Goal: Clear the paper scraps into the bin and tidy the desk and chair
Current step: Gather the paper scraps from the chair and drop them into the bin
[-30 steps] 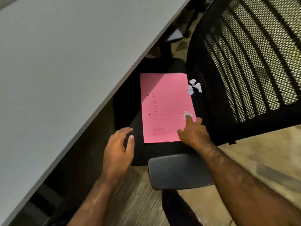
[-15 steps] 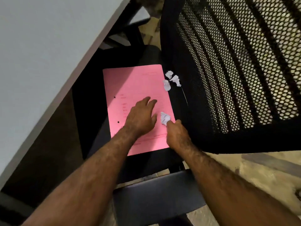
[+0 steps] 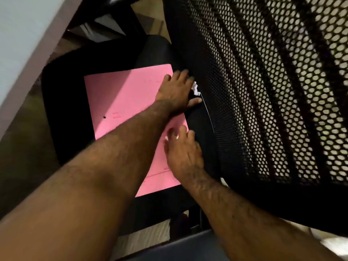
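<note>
A view from above looks down on a black office chair seat (image 3: 79, 87) pushed close to a pale grey desk (image 3: 24, 31) at the upper left. A smooth pink sheet of paper (image 3: 122, 102) lies flat on the seat, its long axis running from the upper left toward the lower right, roughly along the line of the person's forearms. The white paper scraps (image 3: 195, 88) sit at the far right edge of the sheet, wedged in the narrow gap where the seat meets the chair's black mesh backrest (image 3: 263, 91); they look small, crumpled and light. The left hand (image 3: 176, 91) reaches furthest forward and lies directly on them, fingers spread flat over the sheet's corner, thumb stretched out below the scraps, cupping rather than pinching; most of the scraps are hidden under it. The right hand (image 3: 183, 153) hovers nearer the body over the sheet's right edge, fingers loosely curled; a hint of white shows at its fingertips, but whether it holds a scrap cannot be told. The left hand is clearly the nearer one for gathering. The backrest is a stiff, open honeycomb weave; a thin pale line runs down the seat beside it. No bin is visible.
</note>
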